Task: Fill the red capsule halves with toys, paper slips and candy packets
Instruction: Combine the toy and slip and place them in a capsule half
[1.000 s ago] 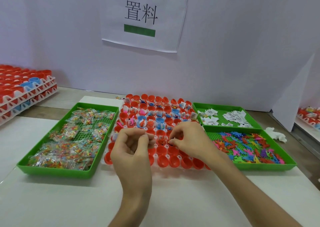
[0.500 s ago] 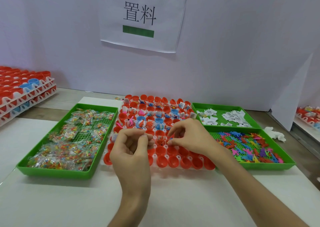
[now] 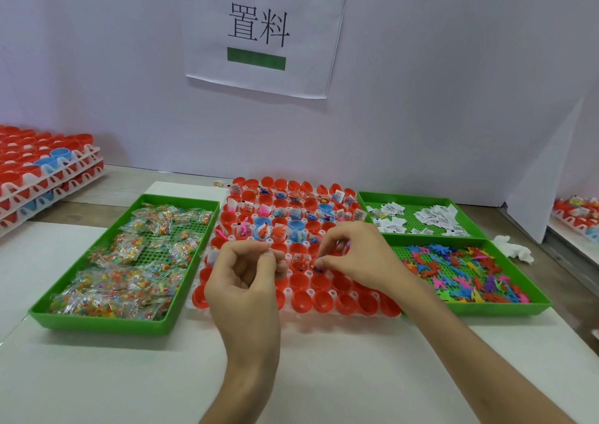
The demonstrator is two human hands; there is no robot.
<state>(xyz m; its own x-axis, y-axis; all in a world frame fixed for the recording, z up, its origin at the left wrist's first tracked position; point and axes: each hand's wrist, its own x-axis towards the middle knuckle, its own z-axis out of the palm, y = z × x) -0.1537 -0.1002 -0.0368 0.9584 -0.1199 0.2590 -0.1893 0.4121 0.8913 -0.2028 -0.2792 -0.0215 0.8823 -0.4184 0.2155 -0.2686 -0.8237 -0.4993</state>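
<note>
Pinching a small blue toy (image 3: 319, 264) between thumb and forefinger of the right hand (image 3: 356, 256), tips lowered over the mid rows of the red capsule halves (image 3: 324, 302), probably to drop it straight into one. Holding the left hand (image 3: 246, 274) curled, fingers (image 3: 270, 255) closed thumb to forefinger just left of the right fingers; cannot tell what is inside, if anything. Beyond the fingers, filled rows; nearer, bare halves. Candy packets (image 3: 129, 261) left of the fingers, paper slips (image 3: 431, 216) and toys (image 3: 470, 277) to their right, seemingly set there for short reaches

A packing workbench: green sorting trays (image 3: 194, 271), stacked capsule racks (image 3: 48, 177), posted station sign (image 3: 259, 31).
</note>
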